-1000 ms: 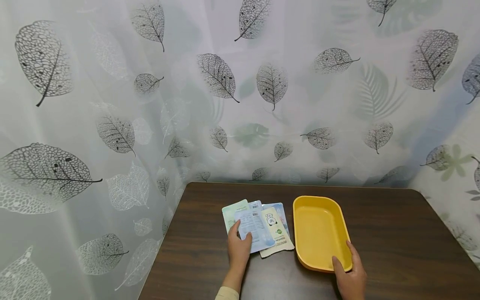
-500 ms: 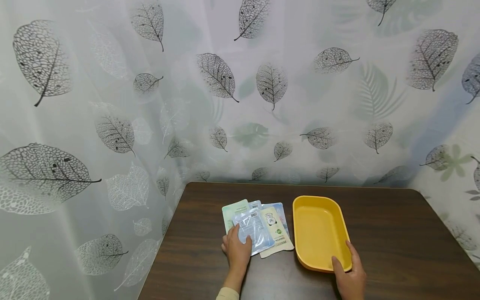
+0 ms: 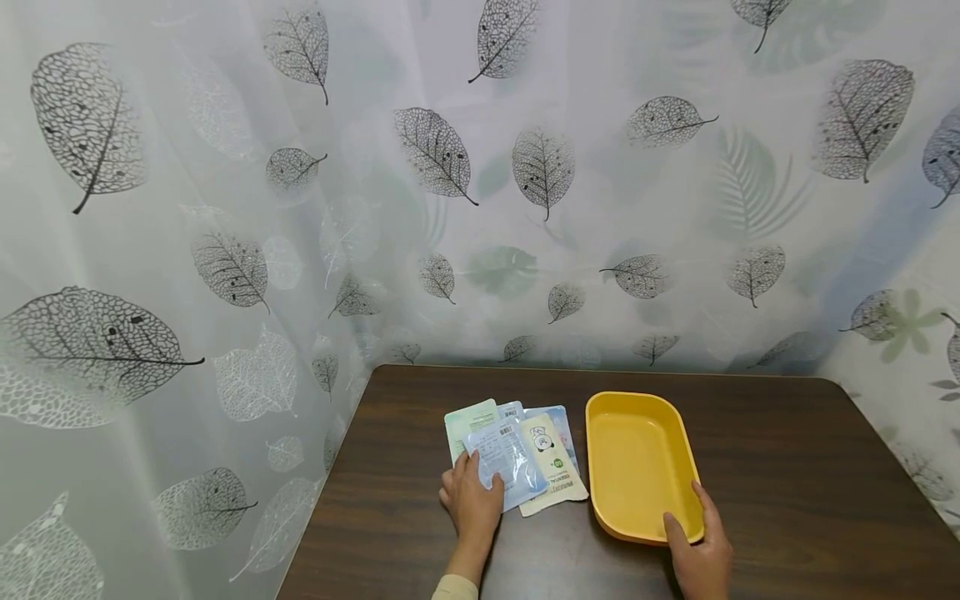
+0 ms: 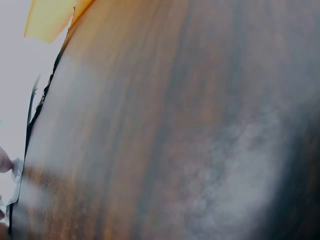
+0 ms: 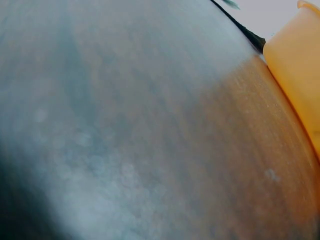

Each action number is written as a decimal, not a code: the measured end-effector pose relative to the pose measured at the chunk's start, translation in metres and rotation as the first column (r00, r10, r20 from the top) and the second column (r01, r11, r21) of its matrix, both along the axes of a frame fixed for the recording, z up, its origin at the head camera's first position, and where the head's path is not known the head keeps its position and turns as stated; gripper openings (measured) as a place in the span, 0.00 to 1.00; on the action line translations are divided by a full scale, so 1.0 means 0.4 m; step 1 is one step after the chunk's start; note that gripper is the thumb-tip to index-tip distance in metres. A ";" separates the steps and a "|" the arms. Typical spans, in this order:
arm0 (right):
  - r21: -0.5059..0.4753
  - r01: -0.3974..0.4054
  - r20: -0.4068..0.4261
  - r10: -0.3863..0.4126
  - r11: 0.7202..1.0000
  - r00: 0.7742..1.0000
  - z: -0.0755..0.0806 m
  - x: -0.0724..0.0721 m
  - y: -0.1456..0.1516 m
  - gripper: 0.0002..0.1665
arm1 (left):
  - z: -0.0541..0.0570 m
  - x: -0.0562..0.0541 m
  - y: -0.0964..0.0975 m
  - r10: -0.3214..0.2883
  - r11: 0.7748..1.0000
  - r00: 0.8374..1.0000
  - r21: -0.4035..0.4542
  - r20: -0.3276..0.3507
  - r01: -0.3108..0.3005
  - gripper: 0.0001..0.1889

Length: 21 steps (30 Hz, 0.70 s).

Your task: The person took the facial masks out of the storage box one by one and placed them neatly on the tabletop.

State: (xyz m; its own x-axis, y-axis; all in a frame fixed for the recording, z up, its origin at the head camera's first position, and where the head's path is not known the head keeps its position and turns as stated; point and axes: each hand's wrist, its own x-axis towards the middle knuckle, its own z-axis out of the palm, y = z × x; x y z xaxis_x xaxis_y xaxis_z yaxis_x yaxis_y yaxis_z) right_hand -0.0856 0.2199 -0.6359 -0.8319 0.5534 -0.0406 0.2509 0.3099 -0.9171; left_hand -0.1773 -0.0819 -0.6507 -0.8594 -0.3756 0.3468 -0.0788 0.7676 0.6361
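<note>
A light-blue printed sachet (image 3: 508, 462) with a barcode lies on top of a fanned pile in the head view. My left hand (image 3: 474, 504) pinches its lower left edge, the thumb on the face and the fingers along the side. Under it show a green sachet (image 3: 468, 419), a cream sachet (image 3: 557, 475) with a panda drawing, and more blue ones (image 3: 556, 417). On the right, my right hand (image 3: 701, 550) grips the near right corner of a yellow tray (image 3: 643, 467), thumb over the rim. In the left wrist view, only fingertips (image 4: 4, 162) show at the left edge.
A dark wooden table (image 3: 787, 467) bears everything. Behind it and along the sides hangs a leaf-print curtain (image 3: 487, 208). The yellow tray's wall (image 5: 300, 65) stands at the right of the right wrist view. The tray holds nothing visible.
My left fingers have drawn back to the sachet's left edge. The top blue sachet has shifted slightly and covers more of the blue one behind it. The right hand and tray have stayed put.
</note>
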 end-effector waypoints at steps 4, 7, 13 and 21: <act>0.010 0.003 -0.008 -0.003 1.000 1.000 0.001 0.000 -0.001 0.41 | -0.001 0.001 -0.001 0.006 1.000 1.000 0.007 0.018 -0.007 0.27; 0.015 0.003 -0.011 -0.002 1.000 1.000 0.002 0.001 -0.001 0.41 | -0.001 0.001 -0.001 0.011 1.000 1.000 0.017 0.029 -0.011 0.27; 0.013 -0.005 0.011 0.005 1.000 1.000 0.003 0.001 0.003 0.41 | -0.004 0.001 -0.002 0.011 1.000 1.000 0.022 0.018 -0.012 0.26; 0.003 -0.013 0.057 0.013 1.000 0.998 0.003 0.002 0.009 0.42 | -0.011 0.005 -0.003 0.002 1.000 1.000 0.022 -0.028 -0.001 0.22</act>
